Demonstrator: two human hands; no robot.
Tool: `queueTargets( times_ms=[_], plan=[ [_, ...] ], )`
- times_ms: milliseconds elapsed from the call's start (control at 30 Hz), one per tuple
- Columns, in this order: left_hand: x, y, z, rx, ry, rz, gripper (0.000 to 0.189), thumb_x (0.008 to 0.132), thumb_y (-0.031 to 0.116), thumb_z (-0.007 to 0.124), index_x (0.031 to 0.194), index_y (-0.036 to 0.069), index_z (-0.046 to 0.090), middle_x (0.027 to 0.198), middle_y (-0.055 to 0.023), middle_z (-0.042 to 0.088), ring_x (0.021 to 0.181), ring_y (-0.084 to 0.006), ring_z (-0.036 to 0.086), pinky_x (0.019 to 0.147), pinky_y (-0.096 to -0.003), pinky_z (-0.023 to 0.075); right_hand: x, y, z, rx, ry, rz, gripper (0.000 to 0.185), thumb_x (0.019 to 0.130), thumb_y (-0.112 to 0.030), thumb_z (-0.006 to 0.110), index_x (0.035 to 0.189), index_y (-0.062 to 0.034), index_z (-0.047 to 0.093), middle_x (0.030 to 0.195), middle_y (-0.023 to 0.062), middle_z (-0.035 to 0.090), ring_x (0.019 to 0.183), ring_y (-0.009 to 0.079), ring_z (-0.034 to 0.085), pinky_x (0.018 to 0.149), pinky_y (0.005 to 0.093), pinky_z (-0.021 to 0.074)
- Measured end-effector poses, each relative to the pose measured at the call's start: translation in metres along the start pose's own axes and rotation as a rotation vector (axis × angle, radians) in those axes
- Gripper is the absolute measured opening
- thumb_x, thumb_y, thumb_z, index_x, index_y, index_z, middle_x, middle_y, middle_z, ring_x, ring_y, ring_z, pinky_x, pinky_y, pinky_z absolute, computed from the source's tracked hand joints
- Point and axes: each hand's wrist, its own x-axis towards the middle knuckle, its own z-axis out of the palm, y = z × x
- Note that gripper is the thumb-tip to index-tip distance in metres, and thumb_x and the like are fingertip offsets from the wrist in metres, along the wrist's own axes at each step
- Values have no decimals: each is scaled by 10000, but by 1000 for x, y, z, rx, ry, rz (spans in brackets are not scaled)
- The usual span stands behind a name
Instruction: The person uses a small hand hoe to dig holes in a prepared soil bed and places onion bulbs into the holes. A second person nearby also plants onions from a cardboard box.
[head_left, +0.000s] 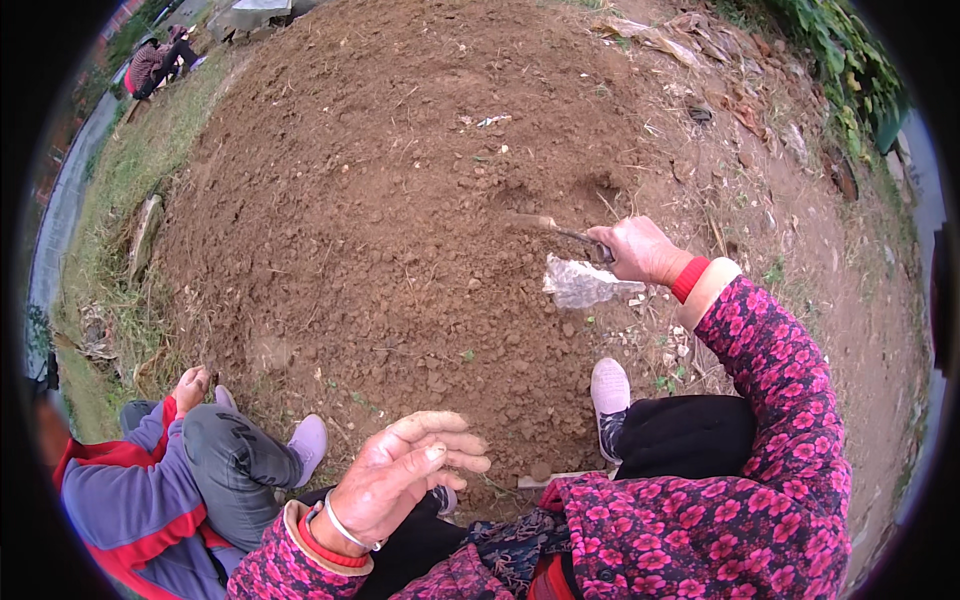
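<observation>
My right hand (637, 247) grips the handle of a small hand tool (574, 234) with a metal shank. The tool's far end (531, 220) rests at the loose brown soil (420, 187), its exact shape partly hidden there. Just below that hand lies a crumpled sheet of clear plastic (585, 283). My left hand (412, 457) is raised over my lap, fingers apart, with nothing in it. A hollow (592, 191) shows in the soil a little beyond the tool.
Beside me on the left sits a person in a purple and red jacket (135, 510). Another person (154, 66) sits at the far left edge. Plastic scraps (652, 37) and green leafy plants (832, 60) line the right side. A flat stone (145, 236) edges the grass.
</observation>
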Motion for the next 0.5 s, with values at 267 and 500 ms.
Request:
queueTargets(
  times_ms=[267,500],
  plan=[
    [5,-2,-4,6,-27,-54,366,914,169,508,1236,12,434,1157,-164,553,1069,-264,555,836,-328,458,65,-4,36,-72,52,-38,143,651,-109,577,764,-31,618,707,194,628,693,350,631,618,440,500],
    [-5,-3,-6,-21,-41,-41,393,911,201,533,1240,18,423,1119,-108,560,1017,-179,563,786,-266,458,45,-3,41,-39,90,-126,272,661,-118,578,917,-34,613,688,210,613,668,370,613,633,453,494]
  ],
)
